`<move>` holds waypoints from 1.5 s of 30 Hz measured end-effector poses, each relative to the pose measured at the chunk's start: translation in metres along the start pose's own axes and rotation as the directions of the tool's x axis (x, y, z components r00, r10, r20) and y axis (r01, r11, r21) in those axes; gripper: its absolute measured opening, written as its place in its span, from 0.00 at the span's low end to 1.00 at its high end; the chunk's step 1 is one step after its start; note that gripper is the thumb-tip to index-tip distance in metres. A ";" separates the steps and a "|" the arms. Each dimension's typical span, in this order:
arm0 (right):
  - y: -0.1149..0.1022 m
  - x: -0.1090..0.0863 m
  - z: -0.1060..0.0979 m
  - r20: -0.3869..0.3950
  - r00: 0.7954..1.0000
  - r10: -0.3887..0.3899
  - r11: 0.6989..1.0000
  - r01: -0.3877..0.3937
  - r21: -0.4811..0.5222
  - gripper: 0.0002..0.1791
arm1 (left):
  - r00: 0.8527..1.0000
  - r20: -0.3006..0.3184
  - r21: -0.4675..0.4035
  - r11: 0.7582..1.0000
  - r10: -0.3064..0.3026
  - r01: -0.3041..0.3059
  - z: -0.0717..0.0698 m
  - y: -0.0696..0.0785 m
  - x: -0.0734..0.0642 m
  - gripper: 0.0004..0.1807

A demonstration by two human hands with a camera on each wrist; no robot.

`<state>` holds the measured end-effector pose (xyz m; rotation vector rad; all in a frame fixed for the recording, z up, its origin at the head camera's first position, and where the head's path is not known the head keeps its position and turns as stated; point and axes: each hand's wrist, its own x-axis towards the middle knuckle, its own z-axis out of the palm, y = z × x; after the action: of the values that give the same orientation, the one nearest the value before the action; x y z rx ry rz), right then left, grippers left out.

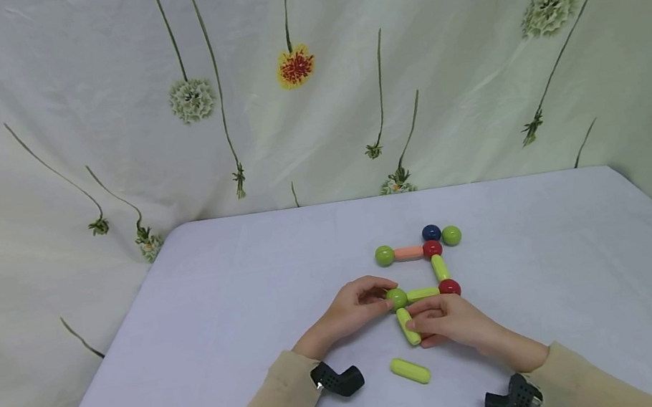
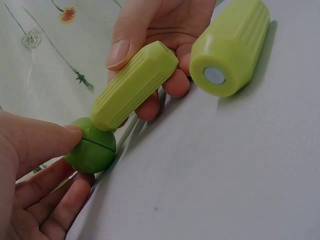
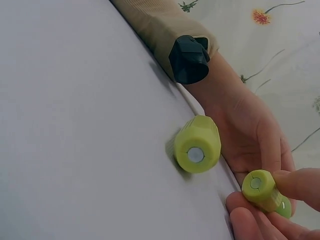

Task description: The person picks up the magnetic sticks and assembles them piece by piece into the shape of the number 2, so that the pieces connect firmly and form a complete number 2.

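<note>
My left hand [image 1: 358, 310] pinches a green ball [image 2: 91, 147] between thumb and fingers. With thumb and fingertips, my right hand [image 1: 455, 322] grips a yellow-green magnetic rod [image 2: 135, 85], whose far end meets that ball in the left wrist view. From the same ball another yellow-green rod [image 1: 423, 293] runs right to a red ball [image 1: 449, 286], partly hidden behind the right hand. A third yellow-green rod [image 1: 439, 268] leads from there back to a second red ball [image 1: 432, 248]. A loose yellow-green rod [image 3: 197, 145], round magnet showing at its end, lies nearer me.
At the back of the shape, an orange rod [image 1: 409, 253] joins the red ball to a green ball [image 1: 384, 256]. A dark blue ball [image 1: 431, 233] and another green ball [image 1: 452, 235] sit beside it. The white table [image 1: 236, 285] ends at a flowered curtain [image 1: 261, 135].
</note>
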<state>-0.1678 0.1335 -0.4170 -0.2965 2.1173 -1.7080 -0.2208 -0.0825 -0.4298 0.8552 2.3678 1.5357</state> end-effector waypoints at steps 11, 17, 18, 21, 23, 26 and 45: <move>0.000 0.001 0.001 -0.027 1.000 -0.002 1.000 0.002 0.006 0.27 | 1.000 -0.006 0.006 1.000 -0.015 0.015 0.000 0.001 0.000 0.17; 0.001 0.001 0.001 -0.029 1.000 -0.001 1.000 0.002 0.020 0.27 | 1.000 -0.011 0.005 1.000 -0.015 0.015 0.000 0.000 0.001 0.16; 0.001 0.001 0.001 -0.026 1.000 -0.002 1.000 0.002 0.022 0.27 | 1.000 -0.011 0.004 1.000 -0.011 0.011 0.000 0.000 0.000 0.16; 0.000 0.000 0.001 -0.018 1.000 -0.008 1.000 0.009 0.021 0.28 | 1.000 -0.011 0.006 1.000 -0.007 0.007 0.000 0.000 0.000 0.17; -0.001 0.000 0.000 -0.015 1.000 -0.009 1.000 0.009 0.016 0.28 | 1.000 -0.011 0.002 1.000 -0.004 0.004 0.000 0.001 0.000 0.17; -0.002 -0.001 0.000 -0.007 1.000 -0.015 1.000 0.015 0.006 0.28 | 1.000 -0.013 -0.006 1.000 -0.006 0.006 0.000 0.002 0.000 0.17; 0.002 -0.001 0.004 -0.035 0.998 -0.050 0.999 0.050 0.001 0.28 | 1.000 0.001 -0.013 1.000 0.001 -0.001 -0.003 0.040 -0.011 0.17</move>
<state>-0.1649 0.1305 -0.4198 -0.3235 2.1505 -1.7555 -0.1986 -0.0794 -0.3948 0.8545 2.3550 1.5485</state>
